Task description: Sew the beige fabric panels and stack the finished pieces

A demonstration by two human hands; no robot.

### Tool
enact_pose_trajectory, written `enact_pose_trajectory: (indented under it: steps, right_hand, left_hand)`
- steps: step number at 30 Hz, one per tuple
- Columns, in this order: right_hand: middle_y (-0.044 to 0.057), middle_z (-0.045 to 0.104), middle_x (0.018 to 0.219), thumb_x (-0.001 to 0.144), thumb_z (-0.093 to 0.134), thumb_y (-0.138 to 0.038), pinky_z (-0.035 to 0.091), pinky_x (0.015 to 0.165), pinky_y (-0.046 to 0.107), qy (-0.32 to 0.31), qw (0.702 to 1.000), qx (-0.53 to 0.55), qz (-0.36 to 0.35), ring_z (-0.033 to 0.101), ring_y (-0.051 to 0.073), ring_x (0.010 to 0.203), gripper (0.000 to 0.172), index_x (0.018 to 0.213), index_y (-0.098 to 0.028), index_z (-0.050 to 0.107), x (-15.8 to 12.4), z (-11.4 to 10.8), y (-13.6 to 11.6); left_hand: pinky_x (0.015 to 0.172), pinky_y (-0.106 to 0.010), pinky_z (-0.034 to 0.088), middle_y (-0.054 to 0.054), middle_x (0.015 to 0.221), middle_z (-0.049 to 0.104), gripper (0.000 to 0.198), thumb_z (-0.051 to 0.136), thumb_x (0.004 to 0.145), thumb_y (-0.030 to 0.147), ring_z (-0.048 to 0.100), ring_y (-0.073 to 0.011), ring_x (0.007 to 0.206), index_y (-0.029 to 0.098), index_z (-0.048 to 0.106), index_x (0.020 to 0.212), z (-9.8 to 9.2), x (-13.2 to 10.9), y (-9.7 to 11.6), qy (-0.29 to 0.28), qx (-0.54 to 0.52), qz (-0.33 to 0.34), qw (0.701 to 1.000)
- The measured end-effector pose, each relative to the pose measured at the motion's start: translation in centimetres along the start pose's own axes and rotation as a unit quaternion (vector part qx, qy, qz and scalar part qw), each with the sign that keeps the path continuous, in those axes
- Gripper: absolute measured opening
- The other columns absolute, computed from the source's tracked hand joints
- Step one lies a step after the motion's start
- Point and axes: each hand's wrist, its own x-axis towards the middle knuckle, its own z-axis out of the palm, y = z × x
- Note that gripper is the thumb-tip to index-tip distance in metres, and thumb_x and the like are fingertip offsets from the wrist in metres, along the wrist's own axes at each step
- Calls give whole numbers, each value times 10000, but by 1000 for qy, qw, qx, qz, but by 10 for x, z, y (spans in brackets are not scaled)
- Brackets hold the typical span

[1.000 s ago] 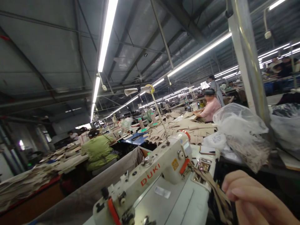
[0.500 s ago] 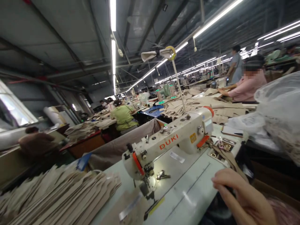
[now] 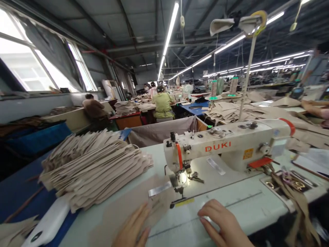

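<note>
A white DUKI sewing machine (image 3: 231,145) stands on a pale table (image 3: 244,206) in front of me. My left hand (image 3: 133,228) lies flat, fingers stretched, on a beige fabric piece (image 3: 128,209) that reaches toward the needle (image 3: 181,180). My right hand (image 3: 223,224) rests on the table just right of the needle, fingers loosely curled down, holding nothing that I can see. A tall stack of beige fabric pieces (image 3: 95,164) sits to the left of the machine.
A thread stand (image 3: 246,65) rises behind the machine. Beige straps and metal rings (image 3: 293,185) lie at the right. More cut pieces (image 3: 231,111) cover the table behind. Several people sit at stations farther back, one in a green top (image 3: 162,104). Windows (image 3: 31,65) line the left wall.
My view has swung left and down, bringing the needle and fabric stack to the middle. My left hand has come into view on the fabric piece; my right hand has moved onto the table.
</note>
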Motion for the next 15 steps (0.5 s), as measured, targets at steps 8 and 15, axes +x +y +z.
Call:
enact_pose_trajectory:
  steps: [8, 15]
  right_hand:
    - [69, 664, 895, 904, 459, -135, 497, 757, 232, -54, 999, -1, 2, 625, 173, 864, 176, 962, -192, 614, 11, 17, 4]
    - [80, 662, 978, 891, 493, -125, 495, 824, 234, -102, 994, -4, 38, 624, 178, 938, 201, 1020, -191, 633, 2, 23, 17]
  left_hand:
    - [1068, -463, 396, -99, 1471, 441, 476, 443, 944, 353, 443, -285, 1322, 222, 483, 1399, 47, 46, 16, -130, 4, -73, 989]
    - [1085, -463, 372, -52, 1484, 422, 469, 413, 981, 381, 424, -264, 1339, 297, 409, 1442, 34, 44, 12, -197, -18, -35, 980]
